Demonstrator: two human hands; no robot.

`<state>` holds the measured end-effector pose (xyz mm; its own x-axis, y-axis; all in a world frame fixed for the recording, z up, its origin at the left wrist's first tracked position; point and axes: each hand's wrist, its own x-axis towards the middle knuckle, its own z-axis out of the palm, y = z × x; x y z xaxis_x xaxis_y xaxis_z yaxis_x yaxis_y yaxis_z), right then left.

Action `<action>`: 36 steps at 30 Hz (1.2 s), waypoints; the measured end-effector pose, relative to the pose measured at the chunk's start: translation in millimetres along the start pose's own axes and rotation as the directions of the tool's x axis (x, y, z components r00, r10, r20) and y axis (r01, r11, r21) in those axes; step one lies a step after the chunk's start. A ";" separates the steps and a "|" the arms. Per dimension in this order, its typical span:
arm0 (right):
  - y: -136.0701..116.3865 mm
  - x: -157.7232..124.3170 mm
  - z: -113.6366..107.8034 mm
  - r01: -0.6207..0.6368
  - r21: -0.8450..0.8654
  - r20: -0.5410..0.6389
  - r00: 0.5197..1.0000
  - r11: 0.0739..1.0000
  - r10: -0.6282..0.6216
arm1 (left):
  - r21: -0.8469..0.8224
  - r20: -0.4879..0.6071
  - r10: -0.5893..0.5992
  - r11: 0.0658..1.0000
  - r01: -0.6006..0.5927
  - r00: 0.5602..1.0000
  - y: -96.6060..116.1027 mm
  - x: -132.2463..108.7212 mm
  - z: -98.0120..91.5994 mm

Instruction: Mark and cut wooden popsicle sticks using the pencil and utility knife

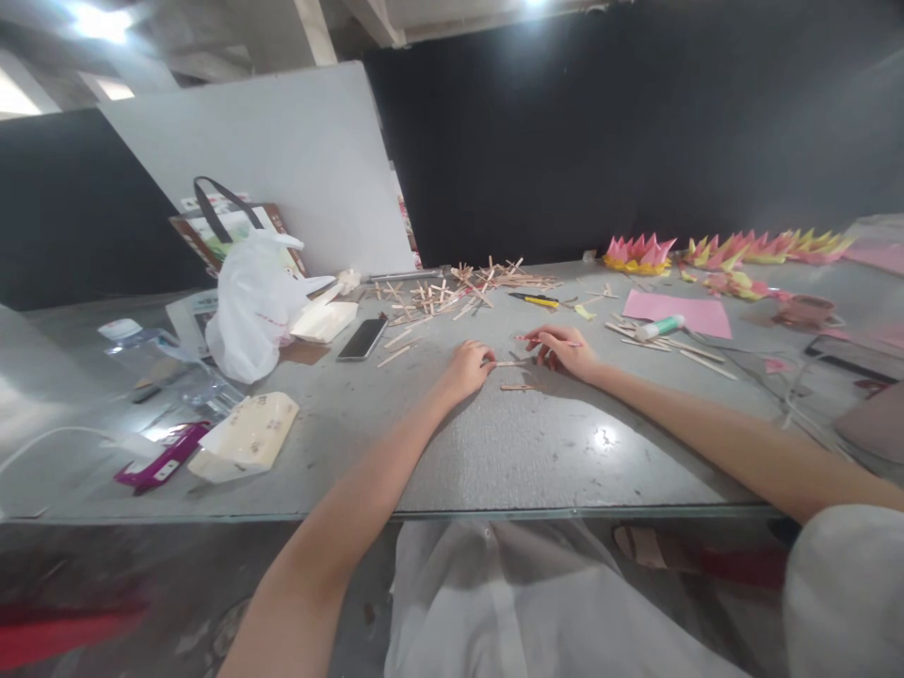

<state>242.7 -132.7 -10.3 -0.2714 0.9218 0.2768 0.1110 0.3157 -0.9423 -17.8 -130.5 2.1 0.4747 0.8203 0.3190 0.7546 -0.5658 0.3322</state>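
Left hand [472,367] rests on the surface [452,461], fingers bent, fingertips at the near end of one stick [511,363]; whether it pinches or only presses the stick, I cannot tell. Right hand [561,350] is closed around one pen [528,339], just beside the stick's other end, so the stick lies between the two hands. A second stick [518,387] lies alone just on the person's side of the first. Beyond the hands are one heap [470,289] of sticks, too many to count, and one cutter [535,299]. Left of the left hand lies one phone [363,339], with one bottle [176,367] farther off. Right of the right hand are one pink sheet [670,306] and one glue stick [660,327].
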 end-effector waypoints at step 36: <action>3.9 -0.7 2.5 0.110 -0.153 0.271 0.960 0.982 -0.066 | -0.085 -0.015 -0.055 0.995 0.054 0.998 -7.7 2.2 6.4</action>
<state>241.0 -132.7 -14.7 -0.5267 0.8037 0.2768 0.2252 0.4460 -0.8663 -19.6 -123.8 -5.5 0.4254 0.8489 0.3137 0.7378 -0.5261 0.4230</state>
